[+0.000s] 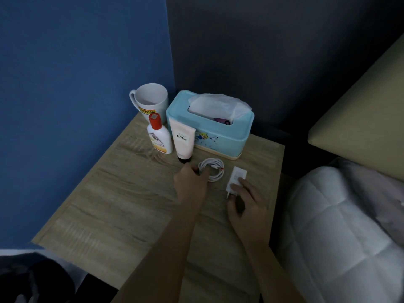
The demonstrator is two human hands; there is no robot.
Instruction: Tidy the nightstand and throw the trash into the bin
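Note:
On the wooden nightstand [122, 204] a coiled white cable [215, 169] lies in front of a light blue tissue box [220, 136]. My left hand [191, 182] pinches the coil's left side. To its right, my right hand [247, 202] holds a white charger plug [236, 179] flat on the wood, fingers on top of it. Behind stand a white mug [150, 101], a white bottle with a red cap [158, 136] and a pale pink tube [183, 139] standing on its dark cap, leaning on the box.
Blue wall on the left, dark wall behind. A bed with a white quilt [341, 232] and beige headboard [360, 119] borders the nightstand on the right. Dark cloth [39, 281] lies at the lower left. No bin is in view.

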